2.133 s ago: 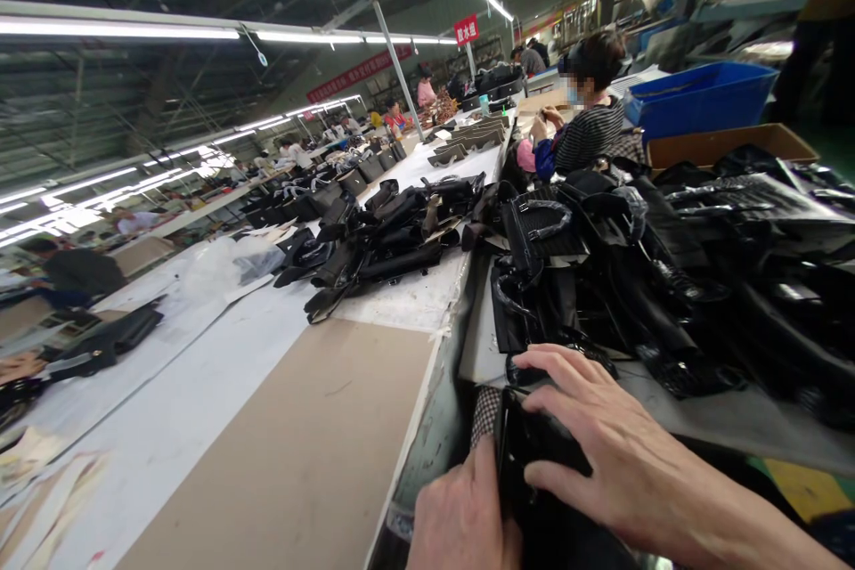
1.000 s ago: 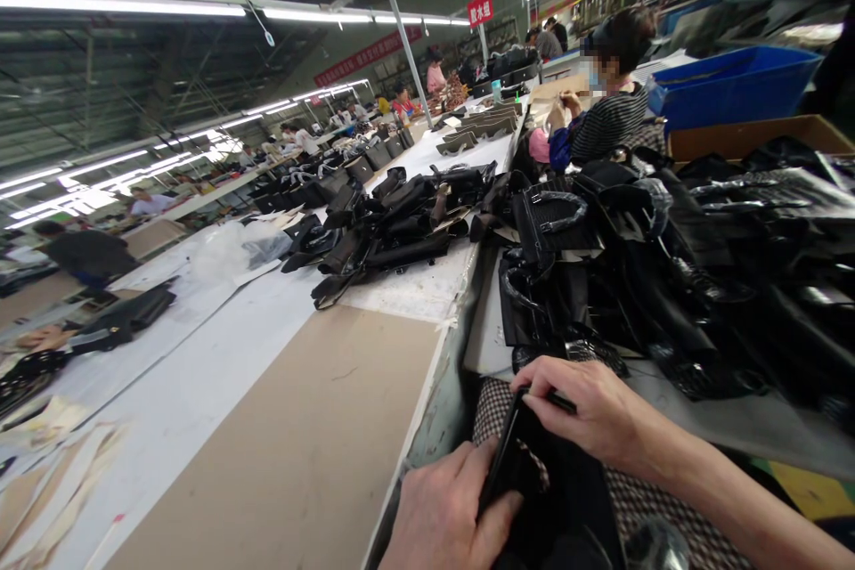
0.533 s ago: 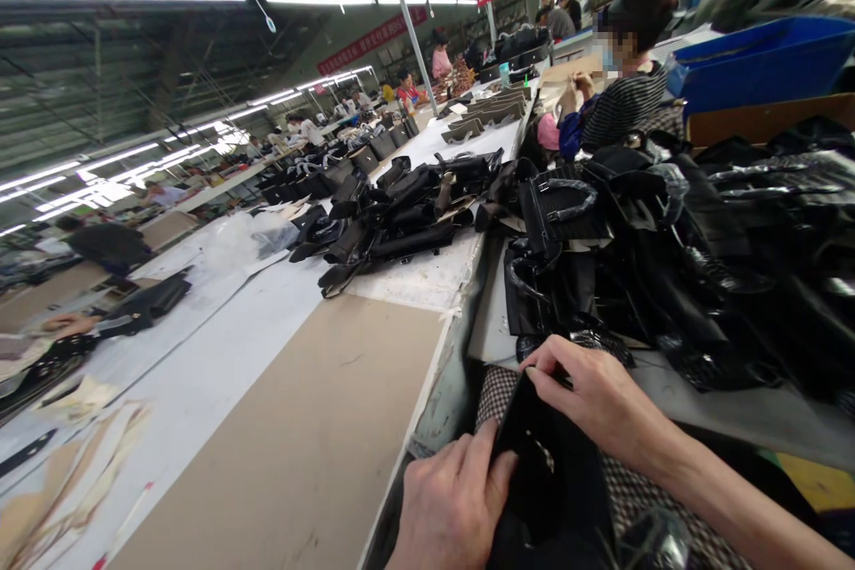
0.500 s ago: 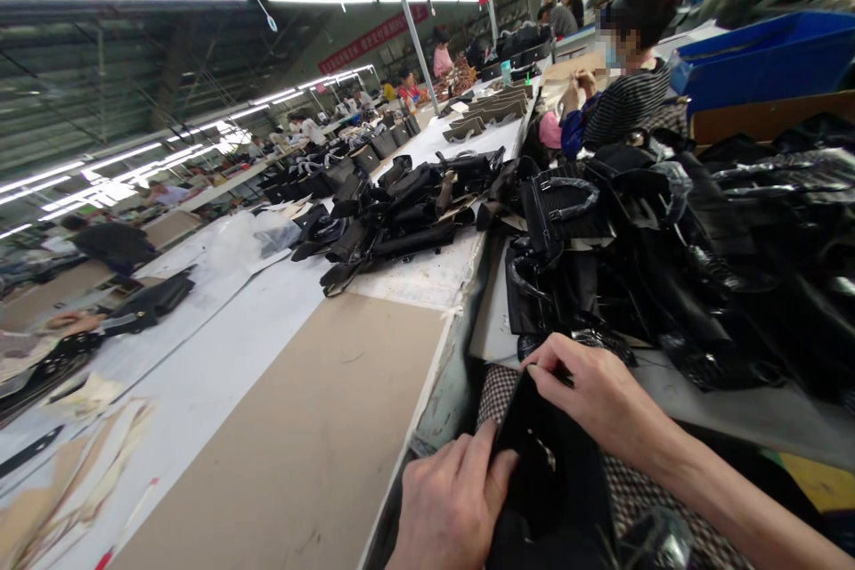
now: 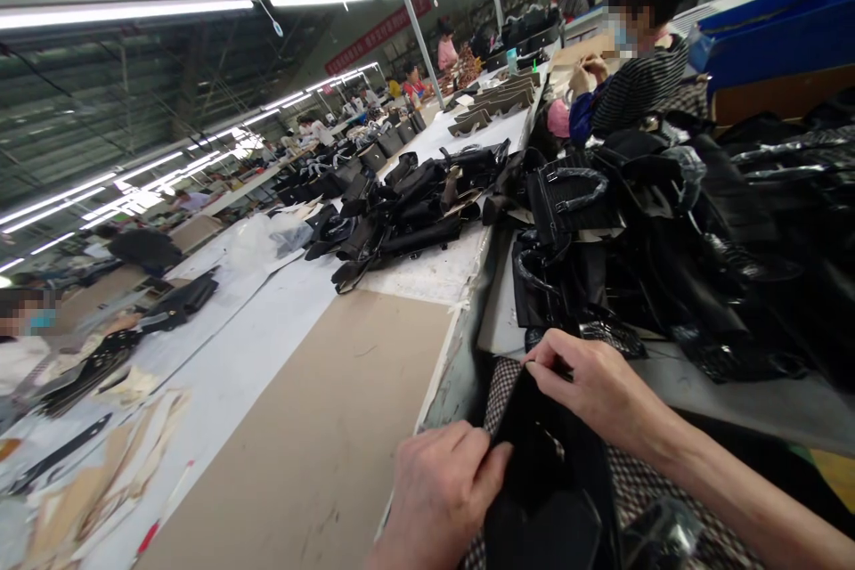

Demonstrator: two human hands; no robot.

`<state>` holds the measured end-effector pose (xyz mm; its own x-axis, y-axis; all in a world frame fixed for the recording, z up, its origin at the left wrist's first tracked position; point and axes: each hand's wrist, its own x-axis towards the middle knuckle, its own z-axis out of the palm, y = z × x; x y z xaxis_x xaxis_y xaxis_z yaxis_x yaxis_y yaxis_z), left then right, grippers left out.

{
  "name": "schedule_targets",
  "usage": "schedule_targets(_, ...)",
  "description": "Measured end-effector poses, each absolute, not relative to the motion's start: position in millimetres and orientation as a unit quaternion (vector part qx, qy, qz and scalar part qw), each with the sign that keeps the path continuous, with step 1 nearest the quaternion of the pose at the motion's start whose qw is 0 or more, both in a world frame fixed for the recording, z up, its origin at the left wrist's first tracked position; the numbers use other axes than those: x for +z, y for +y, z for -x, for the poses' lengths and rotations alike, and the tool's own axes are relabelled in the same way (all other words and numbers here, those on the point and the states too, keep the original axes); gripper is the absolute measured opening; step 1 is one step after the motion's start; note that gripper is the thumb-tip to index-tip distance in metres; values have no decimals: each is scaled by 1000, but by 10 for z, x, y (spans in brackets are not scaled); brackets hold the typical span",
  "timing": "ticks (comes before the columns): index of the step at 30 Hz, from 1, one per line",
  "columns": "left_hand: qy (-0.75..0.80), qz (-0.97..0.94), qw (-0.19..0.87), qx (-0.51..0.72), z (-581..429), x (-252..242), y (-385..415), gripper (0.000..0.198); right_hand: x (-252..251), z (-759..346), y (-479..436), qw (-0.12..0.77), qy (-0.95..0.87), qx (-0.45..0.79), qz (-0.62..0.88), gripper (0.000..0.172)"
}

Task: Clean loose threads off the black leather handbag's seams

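A black handbag (image 5: 544,499) rests on my lap over checked cloth (image 5: 645,494), its dark inside facing up. My left hand (image 5: 444,485) pinches the near part of its edge between thumb and fingers. Farther along the same edge, the fingertips of my right hand (image 5: 567,370) are closed on it. A plastic-wrapped part (image 5: 661,534), perhaps a handle, shows beside the bag at the bottom. The bag's lower part is out of frame.
On my left runs a long table with a brown board (image 5: 294,427). Black bag pieces (image 5: 414,214) lie farther up it. Finished-looking black bags (image 5: 567,205) with wrapped handles pile up on the right. A co-worker (image 5: 634,62) sits beyond them. A blue bin (image 5: 781,44) stands behind.
My left hand has slid slightly down and toward me along the bag's edge. My right hand keeps its pinch. The view has shifted a little left, bringing another person in at the left edge.
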<state>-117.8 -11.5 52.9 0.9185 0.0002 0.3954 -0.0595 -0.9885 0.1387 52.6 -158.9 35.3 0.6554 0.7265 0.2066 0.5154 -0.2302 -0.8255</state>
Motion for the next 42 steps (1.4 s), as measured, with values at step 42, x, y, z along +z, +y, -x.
schedule_targets(42, 133, -943, 174, 252, 1850, 259, -650, 10, 349, -587, -1387, 498, -442, 186, 723, 17)
